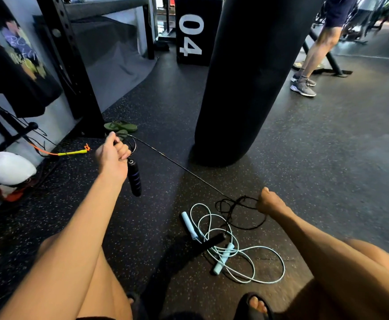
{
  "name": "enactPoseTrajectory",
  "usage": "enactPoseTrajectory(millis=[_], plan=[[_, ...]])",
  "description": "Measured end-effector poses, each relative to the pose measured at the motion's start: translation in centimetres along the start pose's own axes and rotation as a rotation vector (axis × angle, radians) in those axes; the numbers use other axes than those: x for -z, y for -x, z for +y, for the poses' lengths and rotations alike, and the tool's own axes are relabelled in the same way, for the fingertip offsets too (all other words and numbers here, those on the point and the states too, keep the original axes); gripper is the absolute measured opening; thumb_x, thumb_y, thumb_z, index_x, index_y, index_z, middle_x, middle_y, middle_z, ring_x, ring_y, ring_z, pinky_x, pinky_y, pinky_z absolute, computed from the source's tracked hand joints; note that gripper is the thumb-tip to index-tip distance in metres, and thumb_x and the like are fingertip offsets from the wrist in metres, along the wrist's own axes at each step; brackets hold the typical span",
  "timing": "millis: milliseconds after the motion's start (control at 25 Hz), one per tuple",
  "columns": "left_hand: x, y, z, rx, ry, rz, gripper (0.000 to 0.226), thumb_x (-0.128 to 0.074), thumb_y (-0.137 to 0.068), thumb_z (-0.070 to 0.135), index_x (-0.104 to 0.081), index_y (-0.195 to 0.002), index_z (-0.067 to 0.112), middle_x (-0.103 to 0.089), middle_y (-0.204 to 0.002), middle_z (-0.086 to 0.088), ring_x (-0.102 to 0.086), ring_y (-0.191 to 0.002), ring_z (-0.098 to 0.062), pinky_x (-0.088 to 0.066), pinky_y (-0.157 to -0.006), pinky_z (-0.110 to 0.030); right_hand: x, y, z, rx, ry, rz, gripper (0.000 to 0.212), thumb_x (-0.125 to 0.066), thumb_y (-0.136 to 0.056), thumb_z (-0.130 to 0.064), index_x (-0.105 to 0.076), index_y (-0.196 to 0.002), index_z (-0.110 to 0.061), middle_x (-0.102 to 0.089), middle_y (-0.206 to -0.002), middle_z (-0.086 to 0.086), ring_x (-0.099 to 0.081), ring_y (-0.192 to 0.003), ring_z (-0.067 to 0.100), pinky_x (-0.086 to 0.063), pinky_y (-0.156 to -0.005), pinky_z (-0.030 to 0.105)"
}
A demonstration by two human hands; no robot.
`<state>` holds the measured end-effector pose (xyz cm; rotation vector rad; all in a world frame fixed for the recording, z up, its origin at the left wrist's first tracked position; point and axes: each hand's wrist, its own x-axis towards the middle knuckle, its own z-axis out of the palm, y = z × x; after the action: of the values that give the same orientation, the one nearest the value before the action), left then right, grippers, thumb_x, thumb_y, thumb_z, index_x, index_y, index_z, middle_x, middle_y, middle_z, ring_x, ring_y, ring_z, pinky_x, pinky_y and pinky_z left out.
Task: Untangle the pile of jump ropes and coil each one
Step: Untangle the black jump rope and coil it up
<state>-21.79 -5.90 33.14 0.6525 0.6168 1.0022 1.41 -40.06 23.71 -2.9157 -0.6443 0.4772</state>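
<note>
Stretching the black jump rope (pixel 177 164) taut above the rubber floor (pixel 327 158), gripping a few small loops of its cord in the left hand (pixel 112 155) with the purple-banded handle (pixel 134 179) dangling beneath the fist, and clenching the right hand (pixel 269 202) round a snarl of the same cord, just above the light-blue jump rope (pixel 224 257). Lying across those blue loops and not yet freed: the second black handle (pixel 213 242). Probably paying off here: easing the tension before picking the snarl open, then feeding cord leftward into even, matching loops.
</note>
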Motion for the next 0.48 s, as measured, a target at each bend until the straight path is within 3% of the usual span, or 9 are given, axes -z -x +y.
enactPoseTrajectory(millis=[80, 160, 320, 480], plan=[[-0.5, 0.5, -1.0, -0.004, -0.156, -0.040, 0.035, -0.049, -0.100, 0.018, -0.042, -0.066, 0.014, -0.023, -0.039, 0.011, -0.018, -0.033, -0.003, -0.015, -0.035, -0.018, 1.2, -0.6, -1.1, 0.100, -0.115, 0.022, 0.022, -0.051, -0.085, -0.008, -0.058, -0.103, 0.002, -0.066, -0.107, 0.023, -0.064, -0.104, 0.037, -0.050, -0.076, 0.037], [-1.2, 1.4, -2.5, -0.010, -0.350, -0.109, 0.034, -0.051, -0.100, 0.018, -0.045, -0.067, 0.012, -0.025, -0.038, 0.013, -0.021, -0.033, -0.002, -0.017, -0.035, -0.017, 2.7, 0.0, -3.3, 0.226, -0.220, 0.092, 0.021, -0.055, -0.082, -0.003, -0.068, -0.098, -0.004, -0.070, -0.096, 0.010, -0.066, -0.092, 0.026, -0.046, -0.072, 0.029], [-2.3, 3.9, -6.5, -0.029, -0.747, -0.329, 0.036, -0.052, -0.100, 0.023, -0.057, -0.069, 0.008, -0.031, -0.039, 0.013, -0.025, -0.034, 0.000, -0.021, -0.036, -0.015, 5.1, 2.6, -7.4, 0.521, -0.412, 0.264, 0.022, -0.059, -0.088, -0.003, -0.073, -0.099, -0.014, -0.071, -0.092, -0.004, -0.064, -0.084, 0.010, -0.048, -0.077, 0.023], [-3.0, 5.1, -8.3, -0.028, -0.849, -0.416, 0.038, -0.052, -0.100, 0.025, -0.059, -0.066, 0.009, -0.030, -0.040, 0.013, -0.025, -0.037, -0.002, -0.024, -0.039, -0.017, 7.5, 3.7, -8.9, 0.663, -0.587, 0.416, 0.021, -0.057, -0.093, -0.004, -0.074, -0.096, -0.017, -0.071, -0.084, -0.010, -0.066, -0.076, 0.004, -0.050, -0.069, 0.017]])
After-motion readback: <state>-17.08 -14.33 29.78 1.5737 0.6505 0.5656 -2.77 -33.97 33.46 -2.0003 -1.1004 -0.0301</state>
